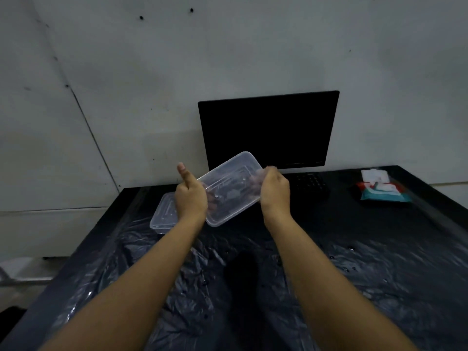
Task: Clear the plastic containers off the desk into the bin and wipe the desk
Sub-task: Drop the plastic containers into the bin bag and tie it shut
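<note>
No readable text anywhere. Wipes pack (pixel 383 190) at far right of desk carries white label patch and red-teal printing, too blurred to read. Monitor (pixel 268 129) has faint marks along lower bezel, illegible. Keyboard (pixel 310 182) keys too dark to make out. Clear container (pixel 231 188) shows moulded ridges only, no legible marking.

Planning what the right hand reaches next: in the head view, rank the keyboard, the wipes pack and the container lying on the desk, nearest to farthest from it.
From the right hand:
1. Keyboard, just right, behind.
2. Container lying on the desk, left, beyond the left hand.
3. Wipes pack, far right.
</note>
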